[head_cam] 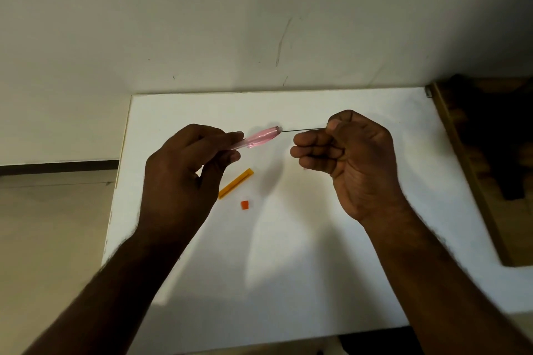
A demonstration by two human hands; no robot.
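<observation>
My left hand (184, 170) holds a translucent pink pen barrel (256, 139) above the white table (288, 268), its open end pointing right. My right hand (346, 153) pinches a thin dark refill rod (302, 130) between thumb and forefinger. The rod's left tip sits at the barrel's open end. Whether the tip is inside the barrel I cannot tell. Below the barrel, an orange pen cap or clip (236, 183) and a small orange-red plug (245, 205) lie on the table.
The white table stands against a pale scuffed wall (259, 23). A dark wooden piece of furniture (484, 158) borders the table's right edge. Bare floor (52, 225) shows to the left of the table.
</observation>
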